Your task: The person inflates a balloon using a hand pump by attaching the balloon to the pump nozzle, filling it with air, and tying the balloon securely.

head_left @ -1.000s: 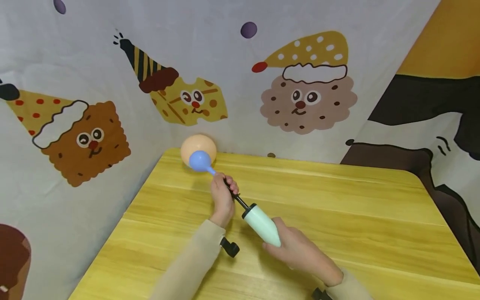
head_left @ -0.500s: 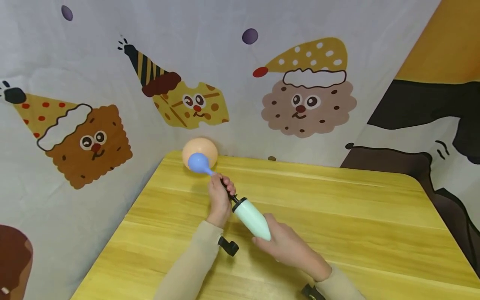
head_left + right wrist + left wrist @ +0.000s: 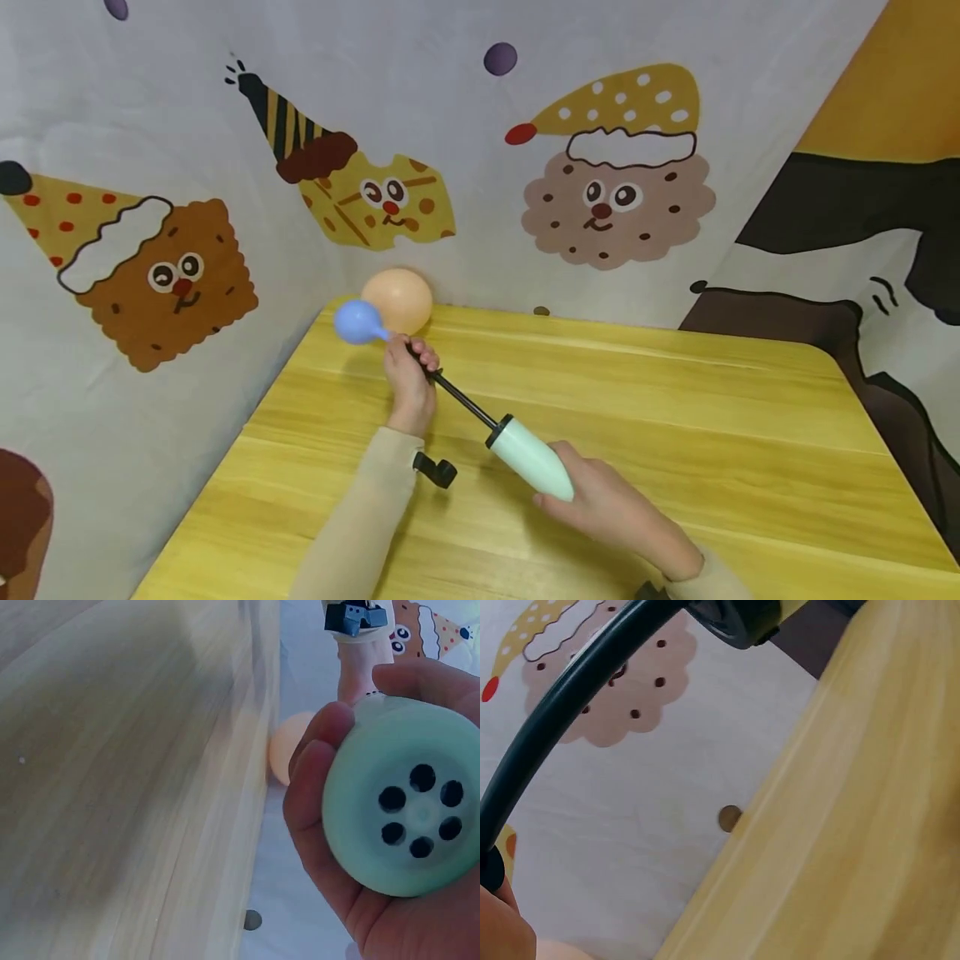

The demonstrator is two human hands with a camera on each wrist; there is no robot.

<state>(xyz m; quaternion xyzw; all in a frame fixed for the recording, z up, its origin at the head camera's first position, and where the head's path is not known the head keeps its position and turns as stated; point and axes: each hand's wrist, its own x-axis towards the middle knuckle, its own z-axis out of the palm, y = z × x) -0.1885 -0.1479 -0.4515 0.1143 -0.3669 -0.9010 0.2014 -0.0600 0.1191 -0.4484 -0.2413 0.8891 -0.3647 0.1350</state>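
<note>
A mint-green balloon pump (image 3: 531, 457) with a black rod slants between the two hands. My right hand (image 3: 611, 508) grips its green barrel; in the right wrist view the fingers curl round the barrel, whose end has several dark holes. At the other end of the pump, my left hand (image 3: 410, 379) holds the black handle and the neck of a small, partly filled blue balloon (image 3: 357, 322). A length of the black rod (image 3: 465, 400) shows between handle and barrel. In the left wrist view the rod (image 3: 562, 705) crosses the upper left, and little of the left hand shows.
A larger peach balloon (image 3: 401, 296) sits at the back left corner of the wooden table (image 3: 675, 400), just behind the blue one. A cloth backdrop (image 3: 465, 108) with cartoon figures rises right behind the table. Black camera mounts stick out at both wrists.
The barrel first slid up to the left hand, then drew back, baring more of the rod. My left hand and the blue balloon have shifted left, out from in front of the peach balloon.
</note>
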